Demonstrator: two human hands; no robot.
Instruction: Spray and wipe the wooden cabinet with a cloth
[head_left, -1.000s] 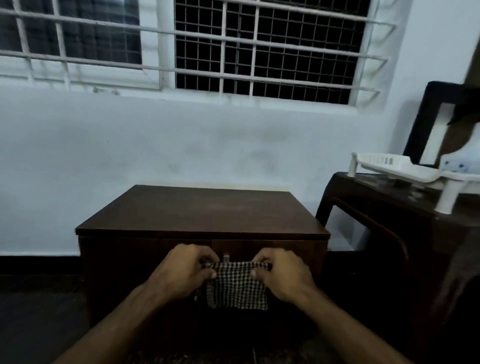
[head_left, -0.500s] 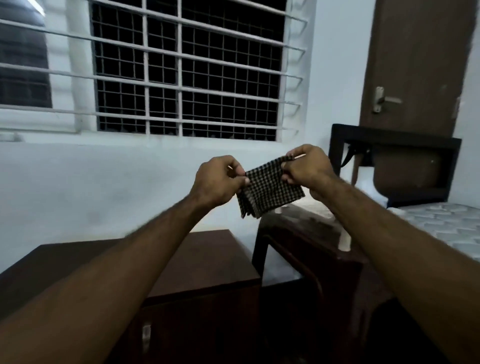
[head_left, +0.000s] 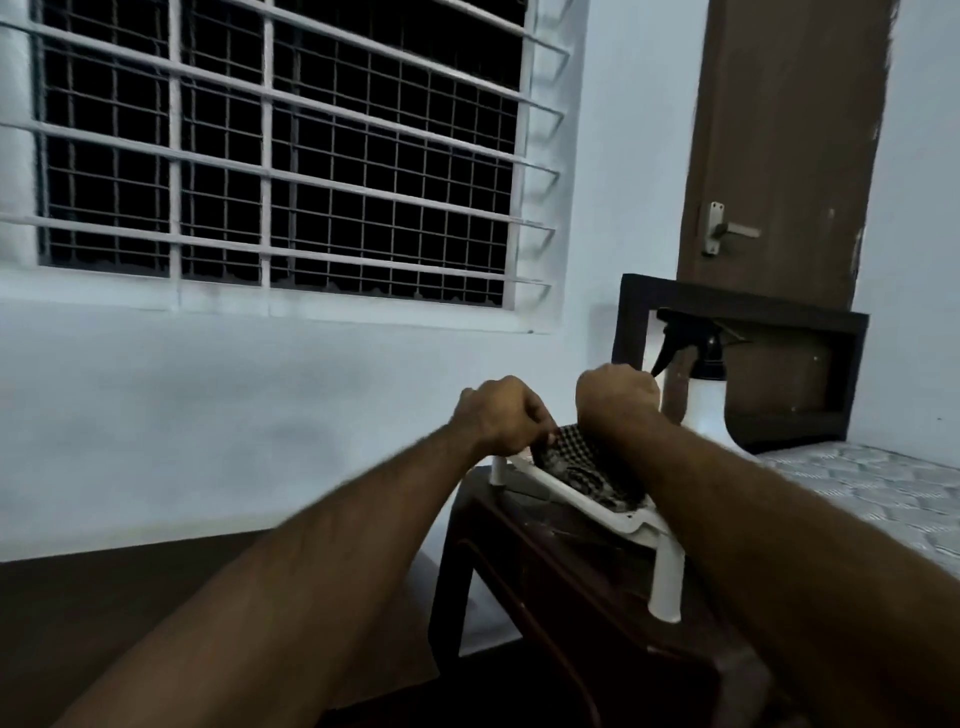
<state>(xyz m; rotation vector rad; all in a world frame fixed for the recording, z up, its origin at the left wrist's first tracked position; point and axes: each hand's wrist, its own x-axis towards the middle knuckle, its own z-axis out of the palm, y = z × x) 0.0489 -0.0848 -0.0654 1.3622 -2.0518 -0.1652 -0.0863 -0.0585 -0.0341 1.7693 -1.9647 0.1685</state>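
My left hand (head_left: 501, 415) and my right hand (head_left: 615, 391) both pinch the far edge of a black-and-white checked cloth (head_left: 576, 467). The cloth lies mostly down in a white plastic tray (head_left: 582, 501) that stands on legs on a dark side table (head_left: 545, 566). Behind my right hand stands a white spray bottle (head_left: 704, 384) with a black trigger head, partly hidden by my wrist. The wooden cabinet (head_left: 104, 613) shows only as its brown top at the lower left, under my left forearm.
A barred window (head_left: 280, 150) fills the wall on the left. A brown door (head_left: 784, 156) with a metal handle is at the right, a dark bed frame (head_left: 779, 374) and a patterned mattress (head_left: 883, 488) below it.
My view swung right, away from the cabinet front. Both hands carried the cloth up, then lowered it onto the white tray on the side table.
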